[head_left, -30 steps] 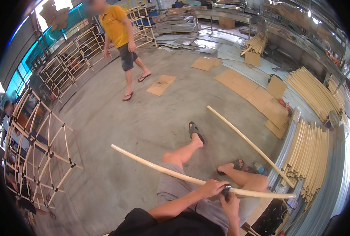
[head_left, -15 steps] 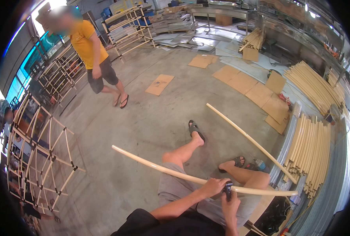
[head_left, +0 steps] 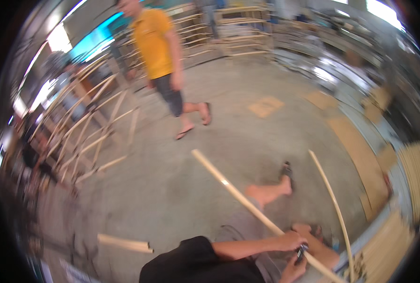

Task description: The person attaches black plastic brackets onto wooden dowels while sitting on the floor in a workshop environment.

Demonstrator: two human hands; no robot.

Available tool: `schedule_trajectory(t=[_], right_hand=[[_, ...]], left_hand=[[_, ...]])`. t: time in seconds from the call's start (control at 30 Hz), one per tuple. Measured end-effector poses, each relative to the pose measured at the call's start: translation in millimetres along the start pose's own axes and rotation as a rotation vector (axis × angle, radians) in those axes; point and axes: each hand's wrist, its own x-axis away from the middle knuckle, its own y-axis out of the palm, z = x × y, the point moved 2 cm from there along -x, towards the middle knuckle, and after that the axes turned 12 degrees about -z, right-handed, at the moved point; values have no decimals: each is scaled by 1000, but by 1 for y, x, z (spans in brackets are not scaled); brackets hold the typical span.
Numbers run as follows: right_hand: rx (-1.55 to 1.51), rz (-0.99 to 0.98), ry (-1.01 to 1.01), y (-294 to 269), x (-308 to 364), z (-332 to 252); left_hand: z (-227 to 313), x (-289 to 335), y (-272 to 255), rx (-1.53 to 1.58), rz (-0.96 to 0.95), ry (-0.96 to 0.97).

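A long cream-coloured pipe (head_left: pixel 238 194) lies slantwise across my lap, its far end pointing to the upper left. My left hand (head_left: pixel 291 241) is closed round the pipe, right beside a black pipe joint (head_left: pixel 301 253). On the near side of the joint, my right hand (head_left: pixel 293 270) is closed with its fingers on the joint. The joint sits at the pipe, but blur hides how it is fastened. A second cream pipe (head_left: pixel 333 198) leans at the right, apart from my hands.
A person in a yellow shirt (head_left: pixel 154 42) walks across the concrete floor (head_left: pixel 181 188). Pipe frames (head_left: pixel 90 129) stand at the left. Short pipes (head_left: pixel 125 243) lie at lower left. Stacked pipes (head_left: pixel 382 250) and flat cardboard (head_left: pixel 356 155) are at the right.
My view has swung left and blurred. The pipe slants more steeply in the picture, with both hands still at the joint. The person in yellow has taken a step, and short pipes have come into view.
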Motion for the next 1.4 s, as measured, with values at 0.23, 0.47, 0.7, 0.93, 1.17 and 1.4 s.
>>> schedule_trajectory(t=[0.23,0.47,0.7,0.93,1.17,1.4], right_hand=[[426,-23,-191,0,4,-39],[127,-121,-138,-6,-8,-50],[186,17,-161,0,-21,-37],[200,102,-233,-3,-9,-23],[147,119,-228,6,-9,-22],[214,74,-182,0,-10,-26]], left_hand=[[32,28,-27,-148,177,9],[35,15,-35,26,91,-118],[4,12,-27,480,213,-154],[4,12,-12,469,170,-113],[5,17,-15,422,236,-132],[7,16,-20,340,172,-165]])
